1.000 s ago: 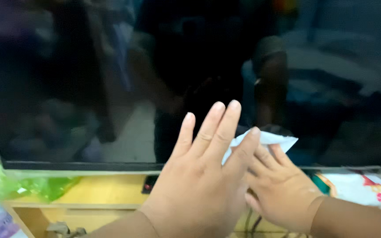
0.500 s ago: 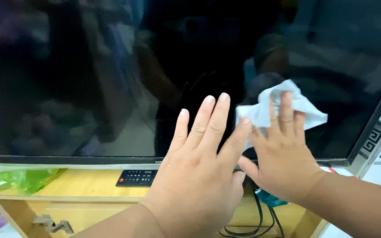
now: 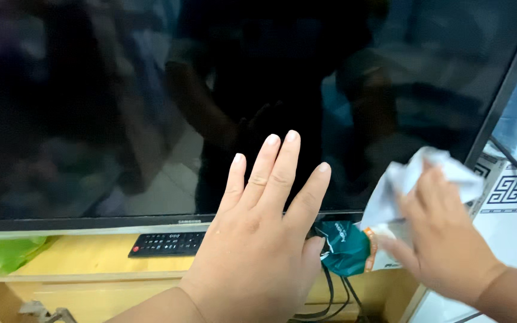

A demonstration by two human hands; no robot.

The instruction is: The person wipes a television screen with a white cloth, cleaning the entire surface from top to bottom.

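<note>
Left fingers (image 3: 270, 173) are stretched straight and a little fanned, pressing flat on the dark screen (image 3: 91, 107) at lower centre of the frame, and they grip nothing. Behind them the left hand (image 3: 258, 239) lies open, its palm crossing the screen's bottom edge, the wrist running off the lower edge of the frame.

Over at the right, the right fingers (image 3: 432, 191) are spread and curled over a crumpled white cloth (image 3: 414, 176), pinning it against the screen's lower right corner. The right hand (image 3: 444, 239) is blurred, so I can't tell how tightly it grips, but the cloth sits bunched under its fingertips and spills out above and to the left of them. The forearm leaves by the lower right corner.

Between the two hands, just below the screen, sits a small dark green packet (image 3: 345, 248), touching the left hand's outer edge. Black cables (image 3: 336, 293) drop down below it.

Under the screen runs a yellow wooden shelf (image 3: 85, 257). A black remote (image 3: 166, 243) lies on it, just left of the left hand. At far left, a green plastic bag (image 3: 1, 251) rests on the shelf. A patterned white tile floor (image 3: 516, 191) shows at right, past the screen's edge.
</note>
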